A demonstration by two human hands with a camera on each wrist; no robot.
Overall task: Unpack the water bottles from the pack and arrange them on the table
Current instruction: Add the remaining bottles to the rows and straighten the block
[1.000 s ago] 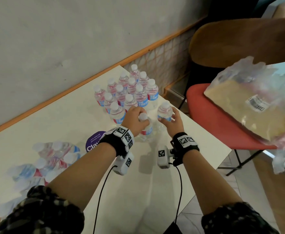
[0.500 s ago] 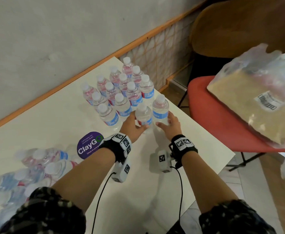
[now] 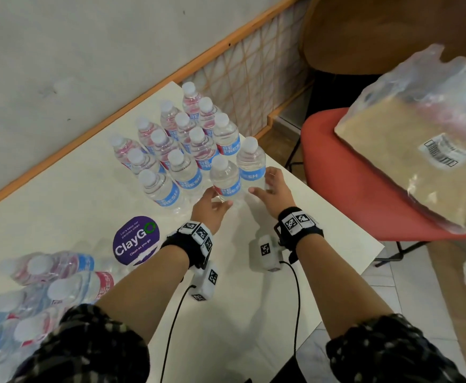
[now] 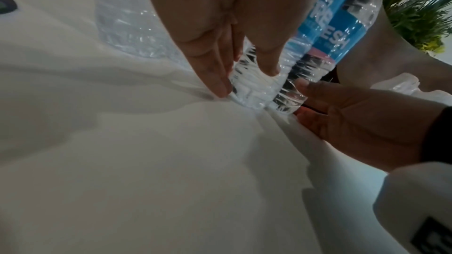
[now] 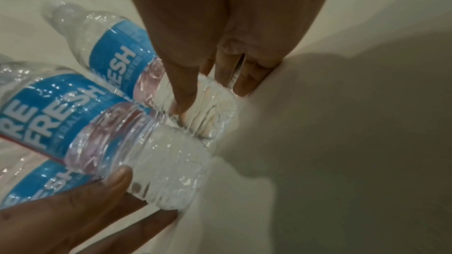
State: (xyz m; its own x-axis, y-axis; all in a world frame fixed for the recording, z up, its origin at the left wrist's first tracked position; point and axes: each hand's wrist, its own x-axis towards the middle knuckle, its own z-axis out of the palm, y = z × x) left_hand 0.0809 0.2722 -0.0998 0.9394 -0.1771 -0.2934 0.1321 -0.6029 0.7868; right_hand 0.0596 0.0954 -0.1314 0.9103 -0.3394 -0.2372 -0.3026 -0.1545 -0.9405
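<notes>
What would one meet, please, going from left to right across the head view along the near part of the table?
Wrapped pack of bottles → purple ClayGo sticker → left hand → right hand → red chair seat.

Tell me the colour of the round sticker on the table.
Purple, with white lettering and a green O; the round sticker shows best in the head view.
</notes>
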